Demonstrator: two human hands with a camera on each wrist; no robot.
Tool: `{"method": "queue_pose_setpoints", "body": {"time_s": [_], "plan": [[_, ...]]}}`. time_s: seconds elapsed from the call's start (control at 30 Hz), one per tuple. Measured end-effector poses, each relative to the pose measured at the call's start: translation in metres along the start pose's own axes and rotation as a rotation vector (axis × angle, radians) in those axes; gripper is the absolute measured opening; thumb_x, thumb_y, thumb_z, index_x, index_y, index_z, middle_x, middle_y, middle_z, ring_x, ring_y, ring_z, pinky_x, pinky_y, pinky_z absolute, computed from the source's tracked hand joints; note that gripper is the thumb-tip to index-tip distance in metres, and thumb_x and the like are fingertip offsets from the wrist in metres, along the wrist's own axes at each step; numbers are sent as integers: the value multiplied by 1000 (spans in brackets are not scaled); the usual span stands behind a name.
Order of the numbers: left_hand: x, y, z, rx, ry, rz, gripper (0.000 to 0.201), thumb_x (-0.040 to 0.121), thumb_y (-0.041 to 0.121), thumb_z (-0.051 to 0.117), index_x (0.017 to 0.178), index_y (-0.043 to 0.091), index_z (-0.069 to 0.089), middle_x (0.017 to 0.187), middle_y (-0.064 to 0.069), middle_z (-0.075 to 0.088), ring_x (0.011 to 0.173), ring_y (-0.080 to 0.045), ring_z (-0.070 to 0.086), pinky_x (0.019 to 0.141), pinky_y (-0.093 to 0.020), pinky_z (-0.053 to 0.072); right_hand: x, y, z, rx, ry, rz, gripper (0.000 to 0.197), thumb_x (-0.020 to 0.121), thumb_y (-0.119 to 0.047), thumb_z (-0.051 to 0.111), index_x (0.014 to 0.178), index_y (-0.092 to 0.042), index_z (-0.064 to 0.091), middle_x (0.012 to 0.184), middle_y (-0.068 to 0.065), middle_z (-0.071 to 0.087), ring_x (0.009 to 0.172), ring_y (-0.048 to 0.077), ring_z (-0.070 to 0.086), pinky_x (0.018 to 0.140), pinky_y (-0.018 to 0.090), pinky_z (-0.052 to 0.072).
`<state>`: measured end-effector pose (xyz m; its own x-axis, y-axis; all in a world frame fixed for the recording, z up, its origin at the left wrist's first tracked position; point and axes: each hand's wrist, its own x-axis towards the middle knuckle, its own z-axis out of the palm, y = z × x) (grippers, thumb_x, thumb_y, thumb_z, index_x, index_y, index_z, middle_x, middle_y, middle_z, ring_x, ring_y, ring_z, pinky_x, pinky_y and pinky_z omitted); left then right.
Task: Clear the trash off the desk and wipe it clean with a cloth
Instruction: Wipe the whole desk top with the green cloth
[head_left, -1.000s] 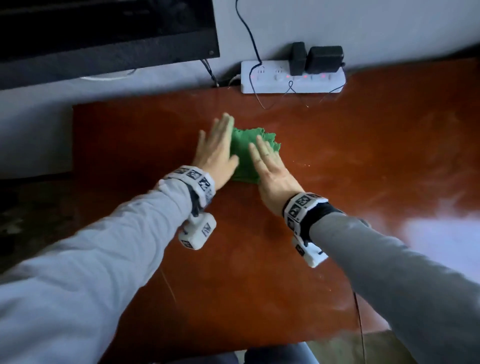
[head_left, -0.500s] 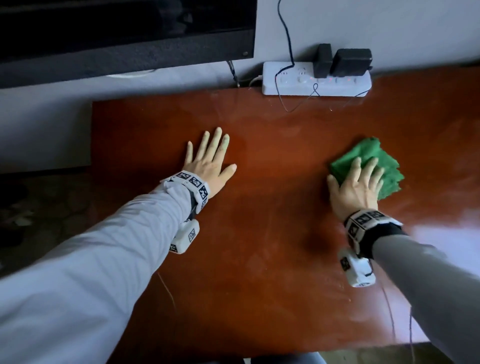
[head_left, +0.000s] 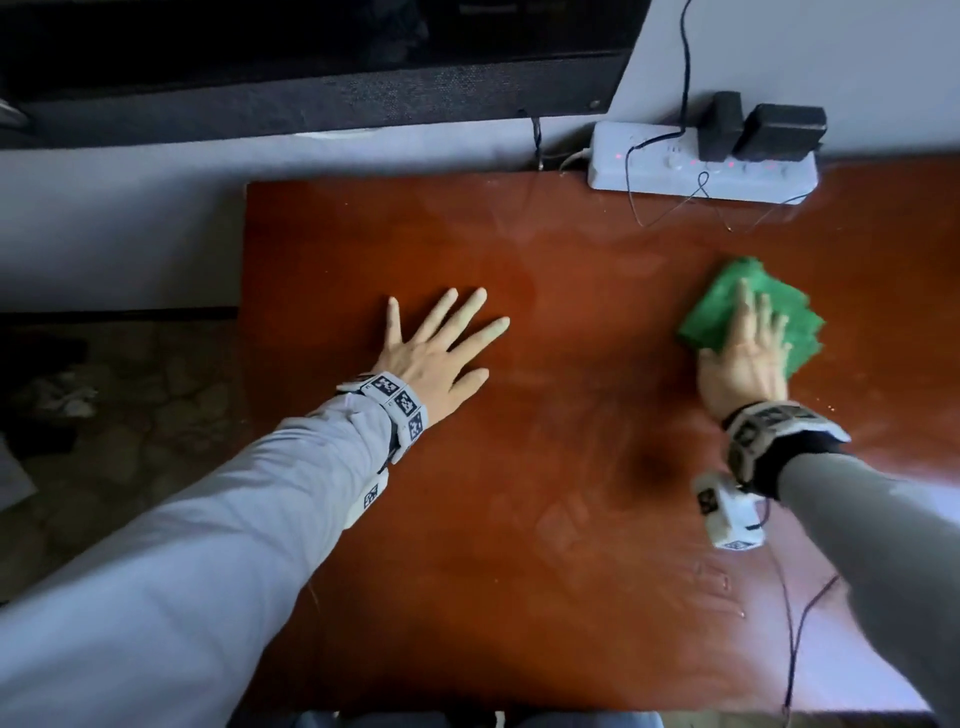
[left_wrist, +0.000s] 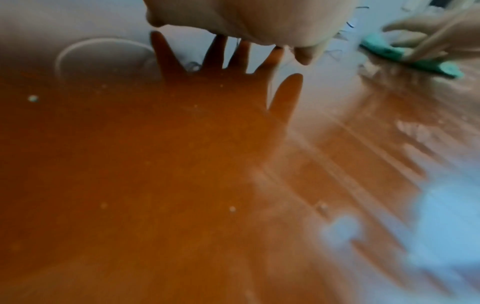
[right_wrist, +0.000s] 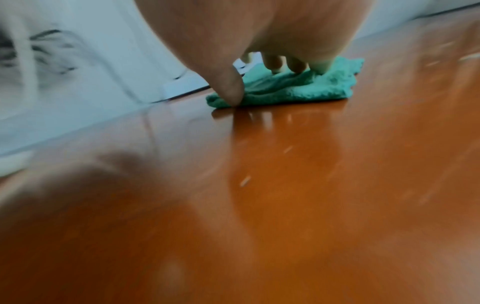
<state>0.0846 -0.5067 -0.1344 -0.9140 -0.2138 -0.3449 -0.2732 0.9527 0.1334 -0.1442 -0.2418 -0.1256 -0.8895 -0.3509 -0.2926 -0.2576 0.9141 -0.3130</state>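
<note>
Since 0.5 s earlier the right hand (head_left: 743, 364) and cloth (head_left: 753, 317) had barely shifted, staying at the desk's right side below the power strip, and the left hand had kept its place near the middle.

Right fingers (head_left: 745, 312) lay straight and slightly spread on top of the cloth, pressing it flat against the desk (head_left: 545, 467); in the right wrist view the thumb (right_wrist: 228, 90) touched the cloth's (right_wrist: 298, 88) near left edge and the other fingertips rested on its top, nothing curled around it. The green cloth was bunched, its folds fanning out to the right of the hand.

Left fingers (head_left: 462, 322) were straight and fanned wide, the left hand (head_left: 431, 358) palm down over the bare wood and holding nothing; from the left wrist view its dark reflection showed on the glossy surface below it.

Both forearms wore grey sleeves (head_left: 208, 545) and marker-printed wristbands (head_left: 395, 405). Wipe streaks and small specks marked the wood near the front right. A white power strip (head_left: 701, 169) with 2 black plugs (head_left: 758, 132) lay at the back edge against the wall, thin wires looping in front of it.
</note>
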Motion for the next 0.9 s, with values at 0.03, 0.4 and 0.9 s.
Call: {"method": "queue_pose_setpoints", "body": {"time_s": [0.03,0.4,0.9], "plan": [[-2,-1,-1,-8,-2,-41,61,98,58,24,150,55,-8,161,16,-22,151,-16,-12,110,-74,2,5,5,-8,6,-7,75,84,86,-12,54,157,-20,10,162,16,7,147,45,4,119,55,7],[3,15,-8,-30,-50,-127,64,95,65,26,152,49,0,163,12,-19,151,-25,-12,114,-69,7,-29,-63,28,-231,-123,-292,68,91,-10,51,153,-22,24,163,11,5,147,44,3,118,57,12],[34,169,15,-5,-44,-3,81,95,65,22,158,21,-3,164,4,-17,151,-28,-11,121,-54,3,-6,172,-62,46,-25,165,80,85,3,40,156,-26,15,164,4,6,150,36,1,120,56,7]]}}
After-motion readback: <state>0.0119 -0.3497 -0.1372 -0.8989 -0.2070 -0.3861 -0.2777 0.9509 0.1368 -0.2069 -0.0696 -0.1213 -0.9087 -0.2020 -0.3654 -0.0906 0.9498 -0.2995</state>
